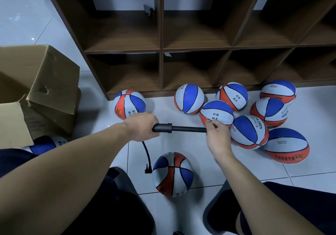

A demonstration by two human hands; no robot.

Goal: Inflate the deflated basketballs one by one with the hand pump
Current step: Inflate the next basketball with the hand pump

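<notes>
Wooden cubby shelf (181, 49) stands far beyond my grips, cardboard box (38, 92) off to the left of them. A cluster of red-white-blue basketballs (249, 132) sits just right of and beyond my right grip, one lone ball (129, 104) just past my left grip. Open tiled floor (200, 154) shows below and between the grips. The ball being pumped (172, 174) lies on the floor below both grips, round, with panels showing. The black hand pump (179, 128) runs level, long axis left to right, spanning grip to grip. My left hand (143, 126) wraps the barrel end; my right hand (216, 136) closes on the handle end. The black hose (147, 154) drops from under my left grip, its angled tip touching the ball's left side.
</notes>
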